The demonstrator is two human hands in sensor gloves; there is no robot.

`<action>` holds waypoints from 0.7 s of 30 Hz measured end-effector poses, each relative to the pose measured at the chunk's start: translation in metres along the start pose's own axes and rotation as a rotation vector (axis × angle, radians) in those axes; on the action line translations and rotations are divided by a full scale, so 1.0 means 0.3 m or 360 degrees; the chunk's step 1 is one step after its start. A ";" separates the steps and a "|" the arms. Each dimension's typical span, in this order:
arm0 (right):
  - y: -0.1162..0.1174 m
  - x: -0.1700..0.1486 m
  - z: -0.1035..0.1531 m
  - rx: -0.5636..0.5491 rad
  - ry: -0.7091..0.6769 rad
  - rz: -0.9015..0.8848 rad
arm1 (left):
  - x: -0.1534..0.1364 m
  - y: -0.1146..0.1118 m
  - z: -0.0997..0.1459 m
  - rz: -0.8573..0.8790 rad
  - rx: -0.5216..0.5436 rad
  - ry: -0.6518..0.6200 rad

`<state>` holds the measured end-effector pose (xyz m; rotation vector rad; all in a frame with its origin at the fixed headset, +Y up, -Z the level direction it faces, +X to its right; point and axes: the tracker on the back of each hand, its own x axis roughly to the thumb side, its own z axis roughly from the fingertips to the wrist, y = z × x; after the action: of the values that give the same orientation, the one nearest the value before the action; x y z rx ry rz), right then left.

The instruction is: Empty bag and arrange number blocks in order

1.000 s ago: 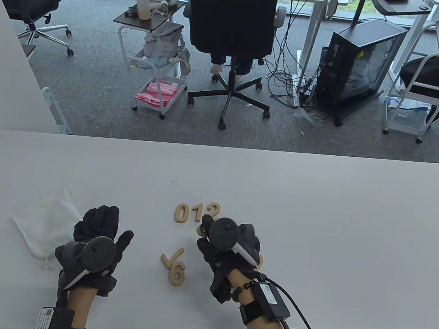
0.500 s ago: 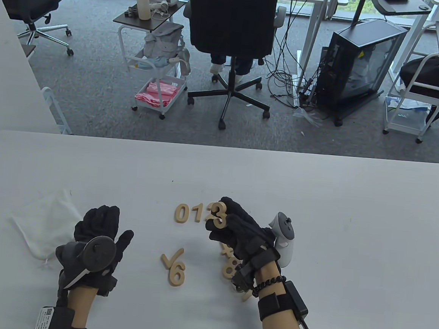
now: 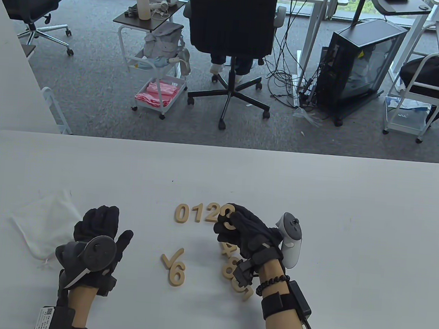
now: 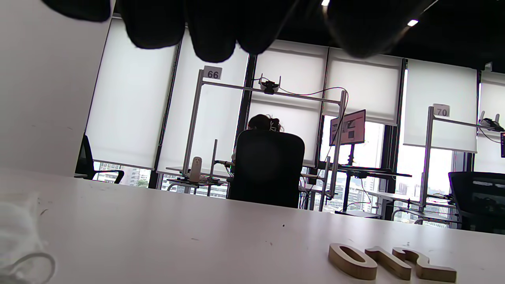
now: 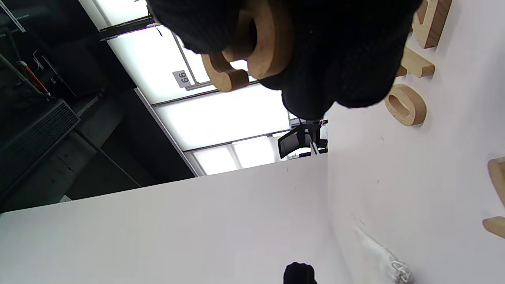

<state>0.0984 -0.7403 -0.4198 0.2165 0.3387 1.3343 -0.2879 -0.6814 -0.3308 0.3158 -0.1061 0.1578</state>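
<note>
Wooden number blocks 0 (image 3: 182, 212), 1 (image 3: 198, 213) and 2 (image 3: 212, 213) lie in a row on the white table (image 3: 315, 202). My right hand (image 3: 234, 223) pinches the 3 block (image 3: 228, 218) just right of the 2; the right wrist view shows the 3 (image 5: 252, 43) between its fingers. A 6 (image 3: 176, 274) and a 7 (image 3: 172, 258) lie in front. A 4 (image 3: 228, 250), an 8 (image 3: 230, 269) and another block (image 3: 243, 289) lie beside my right wrist. My left hand (image 3: 100, 225) rests flat on the table, holding nothing, next to the empty white bag (image 3: 42, 221).
The table's far edge (image 3: 221, 147) runs across the middle of the table view; office chairs, carts and a computer case stand on the floor beyond it. The left wrist view shows the 0, 1, 2 row (image 4: 390, 262) and the bag's edge (image 4: 19, 244).
My right hand picked up the 3 from the loose pile and carried it up and right to the end of the row beside the 2. The left hand has not moved.
</note>
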 end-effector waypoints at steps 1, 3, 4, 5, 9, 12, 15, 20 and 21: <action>-0.001 0.003 0.000 -0.0029 0.0026 0.0035 | 0.001 0.000 -0.001 -0.0003 -0.0001 -0.0002; -0.004 0.016 -0.004 -0.0102 0.0017 0.0129 | -0.002 0.003 -0.002 -0.0007 0.0008 0.0003; -0.004 0.031 -0.009 -0.0104 0.0014 0.0183 | -0.005 0.003 -0.002 -0.0003 0.0013 0.0009; -0.005 0.045 -0.011 -0.0125 0.0020 0.0249 | -0.007 0.001 -0.001 0.0002 0.0006 0.0014; -0.018 0.111 -0.040 -0.0248 0.0023 0.0631 | -0.008 -0.002 -0.001 -0.0008 -0.0003 0.0024; -0.042 0.166 -0.071 -0.0340 0.0074 0.0865 | -0.009 -0.001 -0.002 -0.0012 -0.0006 0.0029; -0.063 0.202 -0.110 -0.0458 0.0192 0.1082 | -0.010 0.000 -0.002 -0.0013 -0.0007 0.0033; -0.078 0.196 -0.172 -0.0680 0.0382 0.1462 | -0.007 0.003 -0.002 -0.0004 -0.0004 0.0030; -0.080 0.184 -0.183 -0.0734 0.0413 0.1553 | -0.004 0.004 -0.002 -0.0007 -0.0004 0.0024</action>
<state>0.1113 -0.6940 -0.4856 -0.2222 0.1194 2.3704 -0.2894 -0.6802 -0.3311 0.3120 -0.0909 0.1553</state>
